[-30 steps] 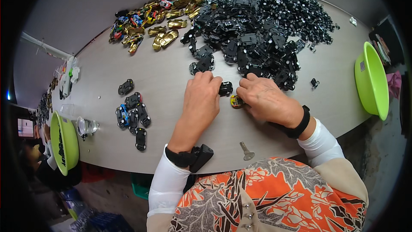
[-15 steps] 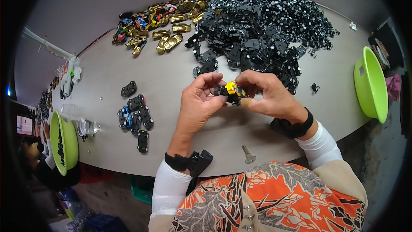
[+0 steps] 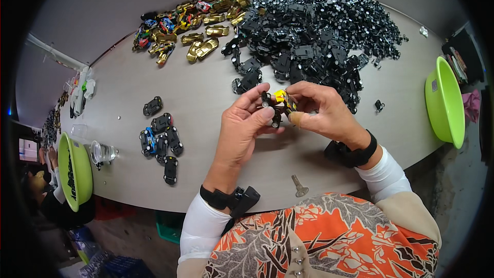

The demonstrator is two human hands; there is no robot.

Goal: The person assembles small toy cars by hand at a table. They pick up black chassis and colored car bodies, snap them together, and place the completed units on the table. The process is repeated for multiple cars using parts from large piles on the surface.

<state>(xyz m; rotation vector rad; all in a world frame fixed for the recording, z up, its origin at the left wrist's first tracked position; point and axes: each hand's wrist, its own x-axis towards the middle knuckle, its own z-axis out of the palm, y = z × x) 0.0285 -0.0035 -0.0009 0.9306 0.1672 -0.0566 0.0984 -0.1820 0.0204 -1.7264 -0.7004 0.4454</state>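
My left hand [image 3: 239, 126] is closed around a black toy car chassis [image 3: 276, 119] with small wheels, tilted on its side between thumb and fingers. My right hand [image 3: 327, 112] pinches a yellow toy car body [image 3: 280, 96] with darker markings, right against the chassis. Whether the two parts are joined cannot be made out, since my fingers cover much of both. Beyond my hands spreads a large heap of black chassis parts [image 3: 303, 51]. Left of them lies a loose group of small black cars [image 3: 173, 140], one with a blue body [image 3: 148, 142].
Gold car bodies [image 3: 207, 49] and mixed colourful ones [image 3: 167, 24] are piled at the far left. Green basins stand at the left [image 3: 87, 175] and right [image 3: 432, 98]. A clear cup [image 3: 101, 152] is beside the left basin. A metal key-shaped piece [image 3: 299, 186] lies near the front edge.
The black chassis has tipped from lying fairly flat to standing on its side in my left hand, showing its wheels. My right fingers have shifted slightly on the yellow body.
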